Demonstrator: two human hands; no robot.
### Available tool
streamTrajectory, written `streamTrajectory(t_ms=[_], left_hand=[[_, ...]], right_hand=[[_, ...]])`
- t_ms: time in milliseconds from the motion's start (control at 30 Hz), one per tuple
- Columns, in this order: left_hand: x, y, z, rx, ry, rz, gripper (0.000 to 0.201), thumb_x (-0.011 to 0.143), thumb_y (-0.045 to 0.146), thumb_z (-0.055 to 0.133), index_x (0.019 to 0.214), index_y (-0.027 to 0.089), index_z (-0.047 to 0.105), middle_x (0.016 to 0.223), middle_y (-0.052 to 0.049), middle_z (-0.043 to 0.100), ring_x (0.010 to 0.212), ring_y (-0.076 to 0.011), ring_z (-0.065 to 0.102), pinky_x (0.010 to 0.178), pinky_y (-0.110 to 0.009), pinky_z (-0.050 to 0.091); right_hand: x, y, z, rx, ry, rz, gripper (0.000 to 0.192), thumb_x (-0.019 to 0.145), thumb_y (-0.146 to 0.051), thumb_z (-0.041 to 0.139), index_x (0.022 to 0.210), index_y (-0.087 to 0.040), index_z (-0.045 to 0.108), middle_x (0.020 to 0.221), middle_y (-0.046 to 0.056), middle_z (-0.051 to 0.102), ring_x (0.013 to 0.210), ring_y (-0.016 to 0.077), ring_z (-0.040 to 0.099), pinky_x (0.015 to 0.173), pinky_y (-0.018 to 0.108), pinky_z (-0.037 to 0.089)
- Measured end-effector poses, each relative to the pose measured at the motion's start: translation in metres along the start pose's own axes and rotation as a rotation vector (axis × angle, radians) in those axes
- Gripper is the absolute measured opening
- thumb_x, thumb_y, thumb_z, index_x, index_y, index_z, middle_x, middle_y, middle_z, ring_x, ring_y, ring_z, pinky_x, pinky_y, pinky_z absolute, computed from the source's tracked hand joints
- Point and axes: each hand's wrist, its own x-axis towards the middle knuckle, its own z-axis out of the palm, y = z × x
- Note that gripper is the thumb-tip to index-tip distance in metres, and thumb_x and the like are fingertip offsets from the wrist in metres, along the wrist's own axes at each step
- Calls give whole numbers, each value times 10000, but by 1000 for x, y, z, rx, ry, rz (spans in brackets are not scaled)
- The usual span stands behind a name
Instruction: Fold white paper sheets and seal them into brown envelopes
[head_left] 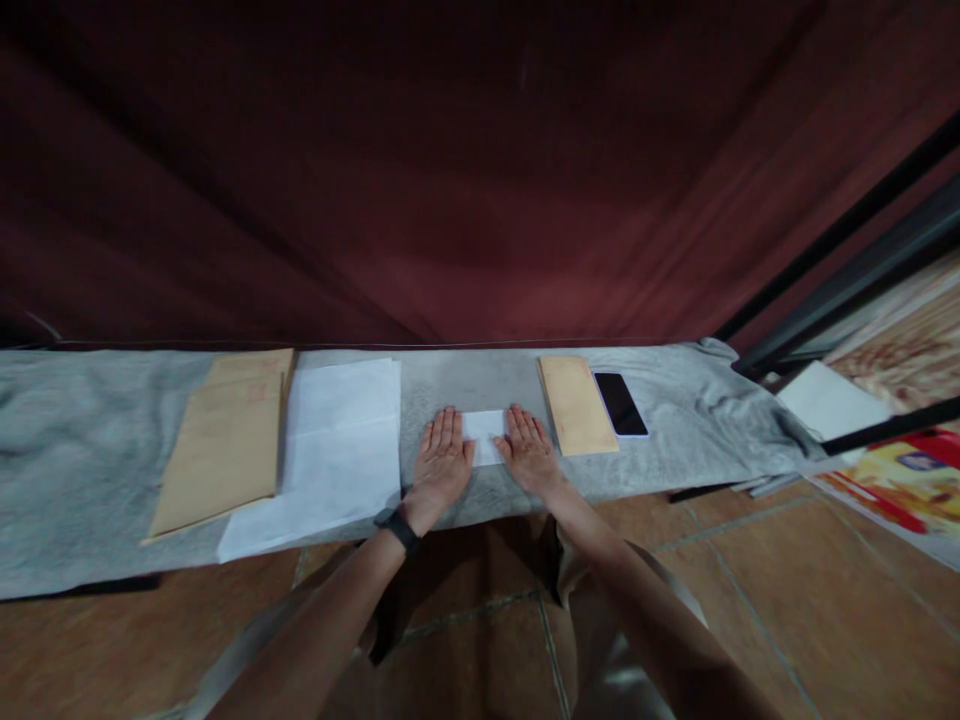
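Paper (484,432), seemingly folded, lies pressed under left hand (441,462) and right hand (529,452).

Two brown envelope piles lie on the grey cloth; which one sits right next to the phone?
The single slim brown envelope right of the hands, its edge beside the black phone. The larger brown stack lies far left, next to the white sheets.

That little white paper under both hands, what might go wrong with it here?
The folded white paper lies on a wrinkled grey cloth, so it may crease crooked under the left hand and right hand. The phone sits close to the right and could get nudged.
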Motion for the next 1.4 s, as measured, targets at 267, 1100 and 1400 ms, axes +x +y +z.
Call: streamTrajectory(t_ms=[267, 1100, 1400], left_hand=[[-8, 21, -9, -82, -9, 202, 587, 1028, 335, 280, 1549, 70, 337, 1628, -132, 341, 1534, -231, 245, 1257, -416, 229], [-5, 37, -14, -74, -135, 97, 582, 1013, 246, 278, 1575, 96, 290, 1643, -142, 309, 1531, -274, 246, 1261, -489, 185], [-1, 41, -8, -119, -133, 67, 626, 967, 229, 309, 1579, 100, 285, 1626, -144, 348, 1531, -286, 243, 1264, -552, 146]], right_hand=[[-2, 0, 0, -7, -8, 7, 621, 1070, -443, 301, 1550, -53, 353, 1614, 159, 339, 1497, 293, 327, 1217, 460, 261], [2, -27, 3, 229, -122, -113, 639, 1070, -471, 111, 1600, -143, 252, 1639, 110, 322, 1533, 197, 236, 1253, 458, 202], [3, -23, 6, 177, -113, -118, 636, 1069, -472, 138, 1601, -143, 249, 1642, 126, 308, 1532, 224, 239, 1236, 476, 216]])
